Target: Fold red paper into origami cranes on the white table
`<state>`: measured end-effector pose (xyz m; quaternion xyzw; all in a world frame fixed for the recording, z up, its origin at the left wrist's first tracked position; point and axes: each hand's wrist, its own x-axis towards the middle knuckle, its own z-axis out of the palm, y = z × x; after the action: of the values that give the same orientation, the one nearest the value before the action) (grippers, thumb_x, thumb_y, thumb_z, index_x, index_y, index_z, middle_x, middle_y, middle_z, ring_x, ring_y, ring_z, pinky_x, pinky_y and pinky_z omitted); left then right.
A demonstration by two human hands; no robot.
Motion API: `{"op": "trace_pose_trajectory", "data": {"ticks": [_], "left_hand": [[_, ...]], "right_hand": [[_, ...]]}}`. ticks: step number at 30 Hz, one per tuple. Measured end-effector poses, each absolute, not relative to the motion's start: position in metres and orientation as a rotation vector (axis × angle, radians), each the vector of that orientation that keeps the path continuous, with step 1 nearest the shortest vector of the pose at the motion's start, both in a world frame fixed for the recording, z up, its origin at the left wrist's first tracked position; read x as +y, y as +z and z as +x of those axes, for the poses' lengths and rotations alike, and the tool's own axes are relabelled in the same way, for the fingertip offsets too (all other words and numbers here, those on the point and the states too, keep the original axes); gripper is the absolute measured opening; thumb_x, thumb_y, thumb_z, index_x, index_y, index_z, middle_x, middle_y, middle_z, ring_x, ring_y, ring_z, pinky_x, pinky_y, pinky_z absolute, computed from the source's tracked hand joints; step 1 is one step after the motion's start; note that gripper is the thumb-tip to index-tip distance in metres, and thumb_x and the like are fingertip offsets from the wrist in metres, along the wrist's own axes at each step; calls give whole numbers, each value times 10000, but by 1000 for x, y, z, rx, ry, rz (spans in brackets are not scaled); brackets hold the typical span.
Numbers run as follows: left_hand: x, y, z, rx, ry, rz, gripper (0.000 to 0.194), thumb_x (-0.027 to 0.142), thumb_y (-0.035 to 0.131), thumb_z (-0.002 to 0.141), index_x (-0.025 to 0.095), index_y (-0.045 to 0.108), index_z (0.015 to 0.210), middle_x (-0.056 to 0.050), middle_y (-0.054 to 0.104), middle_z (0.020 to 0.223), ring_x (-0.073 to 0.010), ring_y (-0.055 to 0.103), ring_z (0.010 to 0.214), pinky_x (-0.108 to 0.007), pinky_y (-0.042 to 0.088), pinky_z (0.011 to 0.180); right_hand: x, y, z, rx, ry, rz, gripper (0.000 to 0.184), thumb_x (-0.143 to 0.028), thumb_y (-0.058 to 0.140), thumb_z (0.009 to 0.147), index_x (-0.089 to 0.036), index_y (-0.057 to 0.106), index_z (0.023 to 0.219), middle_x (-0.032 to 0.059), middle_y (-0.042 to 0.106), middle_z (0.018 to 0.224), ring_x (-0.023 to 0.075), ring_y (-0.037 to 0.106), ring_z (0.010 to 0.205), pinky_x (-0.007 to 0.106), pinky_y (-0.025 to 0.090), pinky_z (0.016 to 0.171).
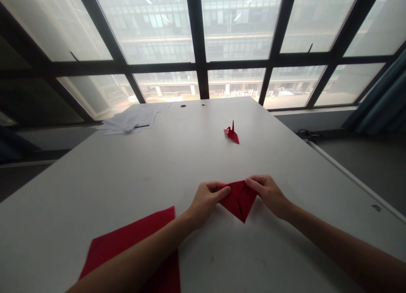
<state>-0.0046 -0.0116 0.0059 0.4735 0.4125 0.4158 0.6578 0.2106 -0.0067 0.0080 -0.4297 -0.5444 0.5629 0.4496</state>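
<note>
Your left hand [204,202] and right hand [271,194] pinch the folded red paper [236,198] near opposite corners; pulling unevenly could skew its creases or tear it

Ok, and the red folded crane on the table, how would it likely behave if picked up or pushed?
The red crane is probably very light, since it looks folded from paper. Its thin upright point would likely bend if pinched. A push would probably slide it over the smooth-looking white table rather than roll it, given its angular shape.
</note>
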Motion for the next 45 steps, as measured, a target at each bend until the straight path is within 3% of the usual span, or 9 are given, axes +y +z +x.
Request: {"op": "trace_pose_trajectory", "data": {"ticks": [12, 19, 37, 45], "left_hand": [[-12, 7, -3, 945, 959, 1097, 313, 401, 817, 747, 124, 779, 889, -89, 766, 857, -182, 670, 730, -261, 499, 683], [-12, 4, -3, 911, 974, 1040, 336, 431, 764, 806, 108, 772, 897, -98, 760, 831, -178, 659, 717, -259, 484, 670], [-12, 9, -1, 977, 1007, 1142, 350, 458, 762, 794, 129, 781, 912, -86, 756, 851, -188, 649, 742, -266, 483, 675], [-14, 14, -1, 1068, 965, 1276, 327, 449, 762, 783, 125, 794, 808, -77, 750, 755, -163, 610, 639, -243, 436, 590]], "right_hand": [[-10, 16, 208, -1470, 1298, -1156, 290, -435, 735, 785, -147, 768, 793, 65, 742, 749, 184, 631, 654, 278, 476, 585], [-9, 14, 209, -1445, 1275, -1161, 268, -411, 744, 773, -144, 767, 783, 71, 744, 739, 184, 634, 644, 280, 478, 578], [-8, 11, 209, -1490, 1292, -1154, 303, -454, 720, 787, -157, 774, 782, 58, 742, 745, 189, 628, 644, 283, 475, 584], [-7, 14, 210, -1582, 1360, -1141, 374, -494, 662, 844, -141, 779, 804, 42, 723, 710, 156, 592, 607, 252, 430, 553]]}}
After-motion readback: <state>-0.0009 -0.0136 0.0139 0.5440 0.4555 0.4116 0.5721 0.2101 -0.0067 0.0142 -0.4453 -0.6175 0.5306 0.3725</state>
